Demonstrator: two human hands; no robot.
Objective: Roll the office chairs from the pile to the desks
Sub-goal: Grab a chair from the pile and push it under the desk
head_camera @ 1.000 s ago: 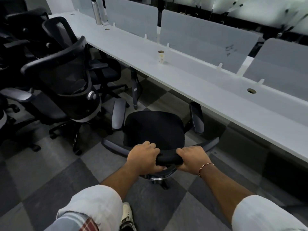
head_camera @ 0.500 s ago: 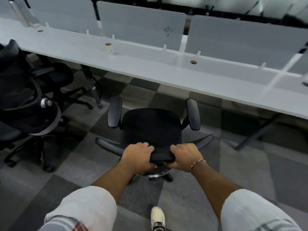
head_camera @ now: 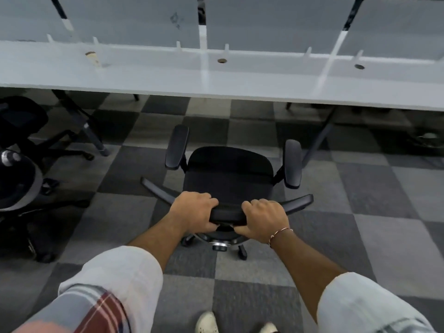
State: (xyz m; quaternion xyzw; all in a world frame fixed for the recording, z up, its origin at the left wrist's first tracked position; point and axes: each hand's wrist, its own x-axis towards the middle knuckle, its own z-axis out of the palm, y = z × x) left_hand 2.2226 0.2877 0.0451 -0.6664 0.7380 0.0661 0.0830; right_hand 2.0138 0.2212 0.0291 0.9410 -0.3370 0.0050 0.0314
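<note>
A black office chair stands on the checkered carpet straight in front of me, its seat facing the long white desk. My left hand grips the top edge of the chair's backrest on the left. My right hand, with a thin bracelet at the wrist, grips the same edge on the right. The chair's two armrests point toward the desk, and a strip of floor lies between the seat and the desk edge. Its wheeled base is mostly hidden under the seat.
Other black chairs crowd the left edge. Slanted desk legs come down right of the chair, and another leg on its left. Grey divider panels stand along the back of the desk. My shoes show at the bottom.
The view has swung right, so the desk now runs straight across. The chair has rolled away from the pile, which has slid to the left edge. Both hands keep their hold.
</note>
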